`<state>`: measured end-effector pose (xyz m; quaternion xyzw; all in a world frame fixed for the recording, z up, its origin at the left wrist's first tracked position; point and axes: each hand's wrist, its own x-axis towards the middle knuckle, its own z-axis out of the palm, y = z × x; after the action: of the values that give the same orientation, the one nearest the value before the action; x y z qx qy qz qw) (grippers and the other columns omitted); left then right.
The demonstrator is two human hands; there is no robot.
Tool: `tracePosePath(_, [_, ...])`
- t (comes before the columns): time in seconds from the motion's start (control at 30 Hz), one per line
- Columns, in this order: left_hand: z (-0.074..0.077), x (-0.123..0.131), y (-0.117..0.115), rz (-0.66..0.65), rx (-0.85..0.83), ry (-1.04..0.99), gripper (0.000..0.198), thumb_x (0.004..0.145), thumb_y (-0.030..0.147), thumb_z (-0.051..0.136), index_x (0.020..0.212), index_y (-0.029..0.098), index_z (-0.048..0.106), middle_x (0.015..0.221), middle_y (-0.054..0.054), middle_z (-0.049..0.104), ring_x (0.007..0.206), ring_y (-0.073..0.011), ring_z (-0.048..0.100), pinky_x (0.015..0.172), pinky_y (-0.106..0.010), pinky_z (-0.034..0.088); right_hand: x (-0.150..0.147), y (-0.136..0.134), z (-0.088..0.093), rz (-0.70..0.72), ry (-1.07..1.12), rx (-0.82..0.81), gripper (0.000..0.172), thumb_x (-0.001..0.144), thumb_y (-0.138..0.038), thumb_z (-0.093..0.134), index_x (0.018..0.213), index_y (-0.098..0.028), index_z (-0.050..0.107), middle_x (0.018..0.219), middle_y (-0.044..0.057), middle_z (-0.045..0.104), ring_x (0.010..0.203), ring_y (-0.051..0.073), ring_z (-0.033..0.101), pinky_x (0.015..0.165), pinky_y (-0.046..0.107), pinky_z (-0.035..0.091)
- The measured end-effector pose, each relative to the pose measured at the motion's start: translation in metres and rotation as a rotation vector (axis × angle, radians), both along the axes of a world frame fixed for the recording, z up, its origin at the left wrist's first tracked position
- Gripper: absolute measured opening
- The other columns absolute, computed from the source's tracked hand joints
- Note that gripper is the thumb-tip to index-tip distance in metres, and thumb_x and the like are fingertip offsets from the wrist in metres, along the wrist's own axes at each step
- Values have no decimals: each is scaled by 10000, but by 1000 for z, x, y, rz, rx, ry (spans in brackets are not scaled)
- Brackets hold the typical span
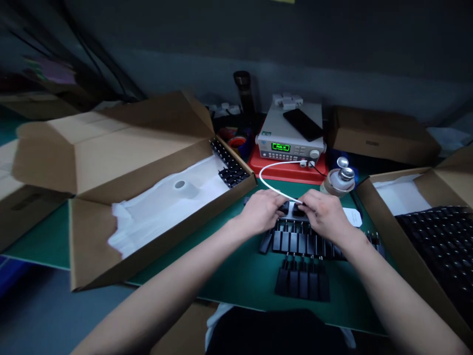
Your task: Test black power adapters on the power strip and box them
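Observation:
My left hand (263, 211) is closed with its fingertips on a black power adapter (284, 207) at a white power strip (290, 215). Right beside it, my right hand (324, 215) pinches another black adapter (298, 210) on the same strip. Fingers partly cover both adapters, so how far they sit in the sockets is hidden. A white cable (268, 185) curves from the tester to the strip. Just below my hands, a row of black adapters (294, 241) lies with pins pointing away from me. Nearer the table edge is a shorter row of adapters (303, 285).
A tester (290, 145) reading FAIL stands on a red base (273, 169), with a black phone (303, 124) on top. The left carton (162, 249) holds white lining and some adapters; the right carton (388, 231) is densely filled. A metal-topped dispenser bottle (342, 181) stands behind my right hand.

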<state>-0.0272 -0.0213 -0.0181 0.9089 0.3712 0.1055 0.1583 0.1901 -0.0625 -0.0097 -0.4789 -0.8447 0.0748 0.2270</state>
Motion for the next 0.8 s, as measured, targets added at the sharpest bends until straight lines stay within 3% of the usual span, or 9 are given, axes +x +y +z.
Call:
tracePosePath(0.1, [1,-4,1,-56,-32,-149,269,844,164,711,1107,199,663,1090,-71,701,1063,-250,648,948,-404,531,1,2,0,20,79,1,138,948,-140,509,900,-181,631,881,55,664,769,181,611,653,293,430])
tracePosePath(0.17, [6,-4,0,-74,-67,-193,387,839,188,734,1204,191,607,1183,-87,678,1137,-256,622,991,-414,512,4,3,0,31,222,7,122,952,-150,529,919,-187,640,884,46,672,785,175,621,688,295,463])
tracePosePath(0.27, [14,9,-4,-83,-125,-86,595,835,210,748,1371,176,491,1285,-121,636,1201,-285,588,1011,-449,493,17,1,2,-62,545,-25,85,955,-197,580,948,-204,664,907,32,694,831,170,652,771,309,515])
tracePosePath(0.4, [14,33,-8,-67,-81,103,557,814,244,764,1320,146,551,1136,-119,660,1079,-311,611,941,-469,498,41,-8,5,-208,777,-149,81,931,-271,650,972,-209,683,877,19,698,712,159,654,681,313,540])
tracePosePath(0.53, [8,37,-8,-22,-34,88,527,801,297,778,1273,169,580,1105,-93,653,1054,-298,612,914,-439,496,43,-12,6,-196,684,-190,68,918,-262,667,930,-210,709,836,11,704,729,164,662,694,310,535])
tracePosePath(0.67, [4,32,-9,-10,-22,44,427,781,316,798,1141,155,632,1103,-89,676,1051,-287,634,931,-417,490,22,-2,-1,-71,517,-136,52,922,-204,652,915,-216,702,898,13,713,844,171,668,782,306,522])
tracePosePath(0.8, [0,31,-11,-15,-38,-1,395,739,319,835,1052,158,653,1093,-80,714,1075,-288,652,998,-418,463,8,7,-6,45,308,-51,92,941,-147,593,929,-199,668,912,36,689,842,174,649,764,296,499])
